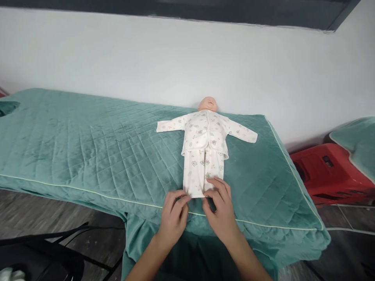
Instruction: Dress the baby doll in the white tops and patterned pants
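Observation:
A baby doll (208, 104) lies on its back on a green quilted bed cover, its head toward the wall. It wears a white printed jacket (202, 128) with both sleeves spread out, and matching white pants (193, 171). At the pants' left hem, my left hand (175, 212) pinches the cloth's outer corner between thumb and fingers. My right hand (219, 207) is at the other leg, its thumb by the inner hem and its fingers curled over the fabric. The end of that leg is partly hidden under my right hand.
The green quilted cover (96, 152) spreads far to the left and ends in a piped front edge. A white wall (146, 58) stands behind. Red plastic chairs (331, 171) are at the right, and a black chair (43, 257) is at the lower left.

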The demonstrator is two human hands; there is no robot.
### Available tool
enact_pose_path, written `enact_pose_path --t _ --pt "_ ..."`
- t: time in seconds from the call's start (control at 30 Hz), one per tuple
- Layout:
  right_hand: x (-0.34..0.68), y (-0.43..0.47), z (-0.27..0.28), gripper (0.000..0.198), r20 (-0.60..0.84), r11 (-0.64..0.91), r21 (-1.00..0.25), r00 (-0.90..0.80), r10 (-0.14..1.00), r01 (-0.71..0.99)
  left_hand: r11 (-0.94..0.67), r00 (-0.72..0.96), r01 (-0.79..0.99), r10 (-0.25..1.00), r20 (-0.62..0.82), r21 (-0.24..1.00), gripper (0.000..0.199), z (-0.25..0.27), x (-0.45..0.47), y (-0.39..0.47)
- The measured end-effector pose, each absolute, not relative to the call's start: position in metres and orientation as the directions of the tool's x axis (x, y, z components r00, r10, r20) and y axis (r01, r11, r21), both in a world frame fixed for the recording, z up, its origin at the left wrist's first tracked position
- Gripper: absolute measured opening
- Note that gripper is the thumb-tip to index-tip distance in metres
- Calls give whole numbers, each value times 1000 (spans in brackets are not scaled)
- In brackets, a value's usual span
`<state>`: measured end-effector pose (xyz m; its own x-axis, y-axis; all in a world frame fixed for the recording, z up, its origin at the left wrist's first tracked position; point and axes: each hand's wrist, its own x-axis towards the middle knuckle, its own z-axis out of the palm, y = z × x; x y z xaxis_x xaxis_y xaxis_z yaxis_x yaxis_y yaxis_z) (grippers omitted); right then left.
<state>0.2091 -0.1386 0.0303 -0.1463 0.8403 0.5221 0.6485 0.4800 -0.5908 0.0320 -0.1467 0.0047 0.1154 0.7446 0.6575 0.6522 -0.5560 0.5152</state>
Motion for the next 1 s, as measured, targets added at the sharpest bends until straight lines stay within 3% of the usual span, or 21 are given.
enact_pose_path --t 0.37,0.63,0.83,1.0 --pt "209 -143 28 23 509 473 -588 -154 847 656 -522 122 687 769 628 506 32 -2 30 -148" --pt "225 -155 20 38 542 423 -597 -46 839 682 -547 146 709 731 667 444 29 17 46 -148" --pt "235 -161 5 29 499 325 -657 70 864 681 -561 324 774 748 579 293 35 24 66 -136" --pt "239 -160 -4 17 481 293 -684 112 869 668 -524 328 809 777 537 264 29 26 75 -127"
